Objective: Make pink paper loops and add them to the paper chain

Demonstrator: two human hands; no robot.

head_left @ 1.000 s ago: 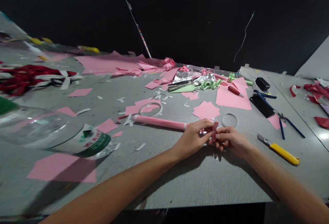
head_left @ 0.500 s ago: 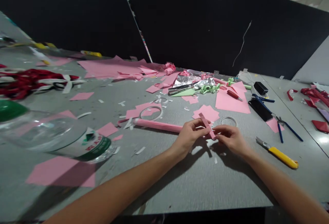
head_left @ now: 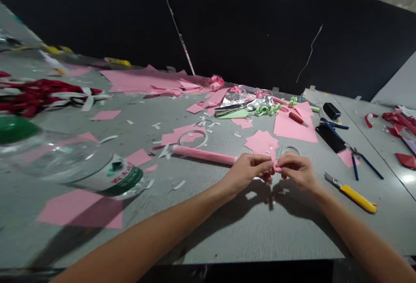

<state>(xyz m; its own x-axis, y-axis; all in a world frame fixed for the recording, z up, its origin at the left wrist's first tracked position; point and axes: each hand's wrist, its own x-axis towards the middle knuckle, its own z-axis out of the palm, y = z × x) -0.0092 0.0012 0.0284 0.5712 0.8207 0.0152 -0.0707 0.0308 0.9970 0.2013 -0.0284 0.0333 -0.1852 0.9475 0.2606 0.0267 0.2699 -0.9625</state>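
A narrow pink paper strip [head_left: 273, 157] stands up between the fingertips of both hands, above the table. My left hand [head_left: 249, 171] is closed in a pinch on its lower left side. From the other side my right hand [head_left: 297, 171] pinches the strip's lower end, which looks folded or bent. A long pink paper tube [head_left: 204, 154] lies on the table and runs behind my left fingers. Just beyond the hands are several pink paper pieces [head_left: 261, 142] in a stack and a roll of tape [head_left: 290, 149].
A yellow utility knife [head_left: 359, 198] and blue-handled pliers [head_left: 367, 164] lie to the right, near a black phone [head_left: 330, 138]. A plastic bottle [head_left: 81, 161] with a green cap lies at left. Tape rings [head_left: 206, 139], foil [head_left: 238, 97] and paper scraps are strewn across the grey table [head_left: 201, 222].
The strip has turned from slanting across the fingers to standing upright, its lower end now bent between the fingertips. Both hands have come closer together. The view has shifted slightly.
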